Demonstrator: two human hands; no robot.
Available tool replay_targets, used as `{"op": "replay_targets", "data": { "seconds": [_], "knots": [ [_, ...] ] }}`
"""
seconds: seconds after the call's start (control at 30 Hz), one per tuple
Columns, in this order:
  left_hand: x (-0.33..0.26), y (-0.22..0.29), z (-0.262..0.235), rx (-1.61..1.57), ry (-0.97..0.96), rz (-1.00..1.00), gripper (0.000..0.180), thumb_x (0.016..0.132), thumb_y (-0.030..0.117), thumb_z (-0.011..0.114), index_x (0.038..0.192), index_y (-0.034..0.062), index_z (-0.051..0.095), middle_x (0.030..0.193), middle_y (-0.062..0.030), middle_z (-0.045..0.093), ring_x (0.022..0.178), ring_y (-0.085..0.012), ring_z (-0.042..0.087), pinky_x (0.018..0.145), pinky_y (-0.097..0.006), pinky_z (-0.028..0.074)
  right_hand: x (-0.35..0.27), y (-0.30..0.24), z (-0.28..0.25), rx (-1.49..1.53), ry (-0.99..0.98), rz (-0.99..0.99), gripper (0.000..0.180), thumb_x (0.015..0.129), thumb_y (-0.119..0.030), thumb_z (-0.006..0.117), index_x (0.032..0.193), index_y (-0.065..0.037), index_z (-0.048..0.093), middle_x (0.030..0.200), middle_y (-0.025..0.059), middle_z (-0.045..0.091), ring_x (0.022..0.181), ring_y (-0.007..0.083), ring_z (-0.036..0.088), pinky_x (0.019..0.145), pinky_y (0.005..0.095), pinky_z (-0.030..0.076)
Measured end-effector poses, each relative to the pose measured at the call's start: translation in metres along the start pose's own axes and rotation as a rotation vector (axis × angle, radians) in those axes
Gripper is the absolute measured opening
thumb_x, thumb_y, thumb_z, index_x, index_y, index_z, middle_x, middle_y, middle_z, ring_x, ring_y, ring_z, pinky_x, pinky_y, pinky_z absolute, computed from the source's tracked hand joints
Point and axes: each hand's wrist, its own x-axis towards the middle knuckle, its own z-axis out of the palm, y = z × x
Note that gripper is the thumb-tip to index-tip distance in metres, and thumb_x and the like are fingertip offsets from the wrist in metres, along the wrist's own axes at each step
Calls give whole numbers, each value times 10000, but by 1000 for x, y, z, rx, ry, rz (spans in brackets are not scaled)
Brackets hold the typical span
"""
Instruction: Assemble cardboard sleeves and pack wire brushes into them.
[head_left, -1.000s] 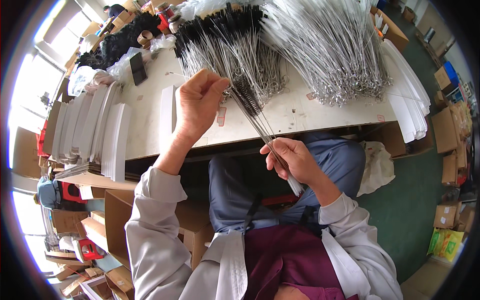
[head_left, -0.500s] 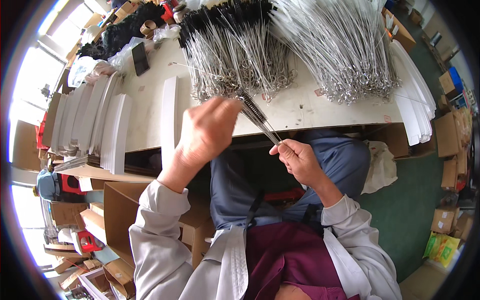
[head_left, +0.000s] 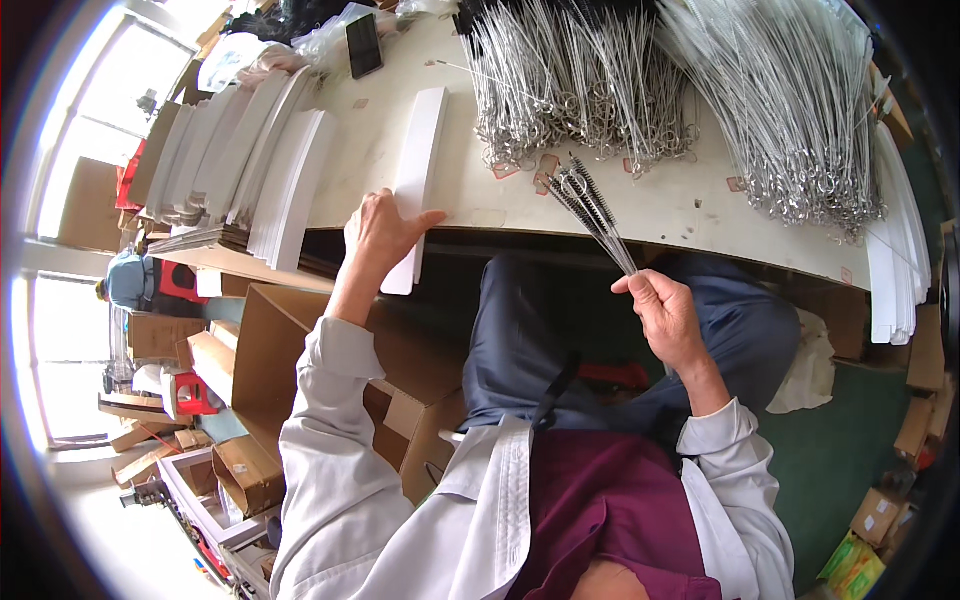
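My right hand (head_left: 667, 318) is closed around the wire stems of a small bunch of thin wire brushes (head_left: 590, 208). Their black bristled ends point up and to the left, over the table's front edge. My left hand (head_left: 380, 232) is at a long, narrow white box (head_left: 421, 140) that juts out past that edge. Its thumb stretches across the box and the fingers are at its left side, spread apart; whether they press on it is hard to see. The brushes are apart from the box.
Piles of wire brushes with looped ends (head_left: 580, 95) cover the far side of the table (head_left: 480, 190), with another pile (head_left: 790, 130) farther right. White strips (head_left: 290, 190) stand stacked at left, near a phone (head_left: 364, 46). An open cardboard box (head_left: 265, 350) sits below left.
My left hand has left the brushes and moved left to the white box, its fingers spreading. My right hand keeps hold of the brushes. The whole view has shifted.
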Motion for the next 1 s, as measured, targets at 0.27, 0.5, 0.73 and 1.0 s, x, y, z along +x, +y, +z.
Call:
{"op": "replay_targets", "data": {
  "seconds": [0.27,0.5,0.73,1.0],
  "knots": [
    [-10,-12,-8,-981,-251,-217,257,842,236,647,835,-21,657,780,-147,690,670,-204,681,642,-354,586,-8,0,7,-60,-66,36,356,1083,-306,568,968,-8,725,636,-59,479,609,27,401,534,240,334],
    [-24,-5,11,-1825,-97,-150,373,859,122,655,1165,-82,593,915,-201,685,736,-233,683,687,-387,602,-26,-14,31,-111,-144,-28,356,1081,-305,569,997,1,730,641,3,548,616,53,445,554,267,392],
    [-36,37,4,-2083,50,-27,477,940,120,635,1349,-76,485,1079,-205,618,898,-247,630,856,-397,547,-34,-10,52,-101,-115,-124,354,1079,-292,576,1007,15,738,628,60,571,584,67,442,524,282,384],
    [-44,55,4,-2223,145,-65,427,948,120,623,1317,-63,511,1023,-208,644,867,-262,650,837,-423,563,-35,-9,48,-159,-149,-7,415,1063,-362,592,1011,13,762,602,49,543,576,67,455,516,281,379]
  ]
}}
